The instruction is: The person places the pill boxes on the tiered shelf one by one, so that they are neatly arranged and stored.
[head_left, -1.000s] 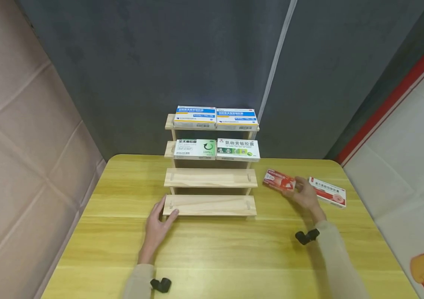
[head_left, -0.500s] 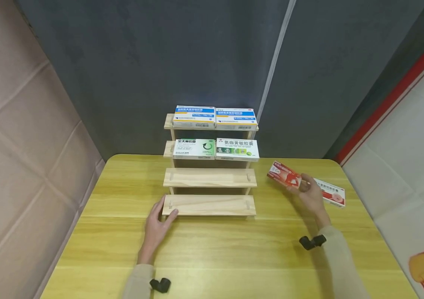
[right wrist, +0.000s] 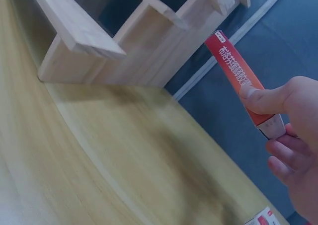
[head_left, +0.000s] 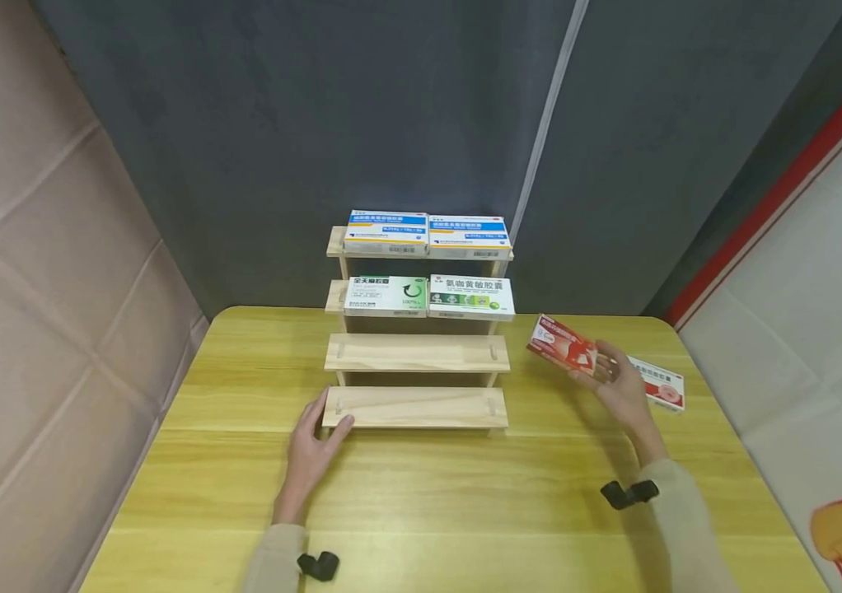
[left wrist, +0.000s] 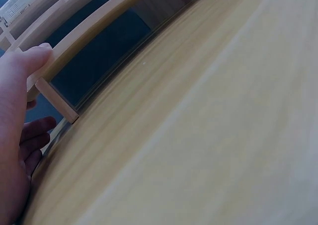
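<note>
In the head view my right hand (head_left: 624, 397) pinches a red medicine box (head_left: 562, 343) by its right end, raised over the table to the right of the stepped wooden stand (head_left: 415, 407). The right wrist view shows the thumb along the narrow face of that box (right wrist: 232, 68) and the other fingers behind it. My left hand (head_left: 311, 449) holds the left end of the stand's lowest shelf. Its thumb (left wrist: 37, 57) lies over the board's front edge in the left wrist view, while the other fingers are beside and below it.
Two blue-and-white medicine boxes (head_left: 387, 231) sit on the top shelf. A green-and-white box (head_left: 386, 296) and a white box with green pictures (head_left: 471, 297) fill the second. A white-and-red box (head_left: 662, 386) lies on the table (head_left: 421, 502), partly behind my right hand.
My right hand has lifted the red medicine box and drawn it slightly right, now covering part of the white-and-red box. My left hand stays on the stand.
</note>
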Available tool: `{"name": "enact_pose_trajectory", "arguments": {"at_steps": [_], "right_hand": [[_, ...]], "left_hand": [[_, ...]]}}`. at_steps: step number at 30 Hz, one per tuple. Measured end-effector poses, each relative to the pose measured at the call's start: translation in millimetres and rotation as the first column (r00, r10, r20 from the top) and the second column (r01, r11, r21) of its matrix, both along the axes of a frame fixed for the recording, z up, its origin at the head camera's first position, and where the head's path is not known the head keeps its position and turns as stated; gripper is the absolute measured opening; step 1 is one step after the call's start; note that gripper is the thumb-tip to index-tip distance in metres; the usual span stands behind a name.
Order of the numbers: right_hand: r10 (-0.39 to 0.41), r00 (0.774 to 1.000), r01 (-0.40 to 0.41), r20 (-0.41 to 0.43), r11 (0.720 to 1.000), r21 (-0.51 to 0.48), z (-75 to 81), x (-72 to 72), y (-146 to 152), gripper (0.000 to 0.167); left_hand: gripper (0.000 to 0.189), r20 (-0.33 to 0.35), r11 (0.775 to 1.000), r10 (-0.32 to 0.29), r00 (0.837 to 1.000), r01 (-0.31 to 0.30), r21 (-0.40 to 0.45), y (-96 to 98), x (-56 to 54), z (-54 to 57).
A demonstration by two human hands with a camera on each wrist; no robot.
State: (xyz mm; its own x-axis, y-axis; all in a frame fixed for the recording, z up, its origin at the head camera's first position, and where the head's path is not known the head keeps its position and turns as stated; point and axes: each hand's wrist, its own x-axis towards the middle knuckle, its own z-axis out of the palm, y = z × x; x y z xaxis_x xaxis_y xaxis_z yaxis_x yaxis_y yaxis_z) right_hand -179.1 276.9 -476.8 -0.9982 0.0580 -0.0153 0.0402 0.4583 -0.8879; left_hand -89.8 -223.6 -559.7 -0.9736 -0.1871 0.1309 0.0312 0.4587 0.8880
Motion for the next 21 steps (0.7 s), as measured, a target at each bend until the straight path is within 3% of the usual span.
{"name": "enact_pose_trajectory", "arguments": {"at_steps": [12,21], "right_hand": [[0.035,0.997,-0.031,-0.074,0.998,0.046,16.4,26.0,-12,0.081],[0.054,0.991,-0.041,-0.124,0.994,0.105,28.1,33.5,-20,0.078]], "left_hand": [[0.076,0.005,1.000,-0.008,1.000,0.008,-0.006,-0.1,-0.7,1.1],[0.077,0.002,1.000,-0.009,1.000,0.009,-0.002,0.0,-1.1,-0.8]]}}
